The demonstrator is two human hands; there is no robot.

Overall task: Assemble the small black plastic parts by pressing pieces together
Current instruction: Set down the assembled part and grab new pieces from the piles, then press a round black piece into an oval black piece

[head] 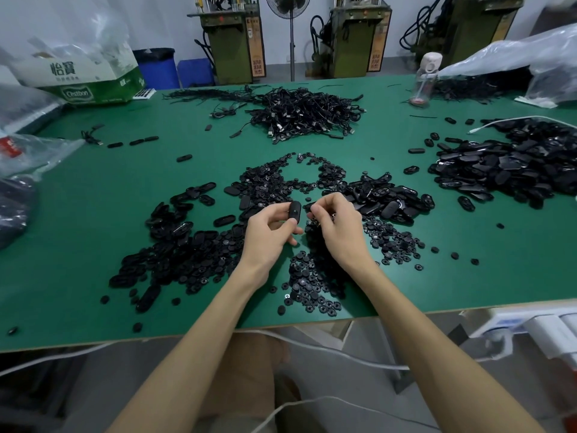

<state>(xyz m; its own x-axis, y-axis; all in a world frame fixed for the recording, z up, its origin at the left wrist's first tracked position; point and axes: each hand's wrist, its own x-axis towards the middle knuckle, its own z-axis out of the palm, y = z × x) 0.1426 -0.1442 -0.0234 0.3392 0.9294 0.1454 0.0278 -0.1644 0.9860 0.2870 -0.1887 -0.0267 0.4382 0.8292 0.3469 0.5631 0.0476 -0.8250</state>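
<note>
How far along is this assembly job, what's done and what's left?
Done: possibly the heap of oval parts on the right, though assembly isn't confirmable. In hand: the left hand holds one oval shell; the right hand curls beside it, contents unclear. Left: many round pieces and a spread of shells around the hands.

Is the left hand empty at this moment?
No, the left hand holds an oval black part between its thumb and fingers, above the green table.
</note>
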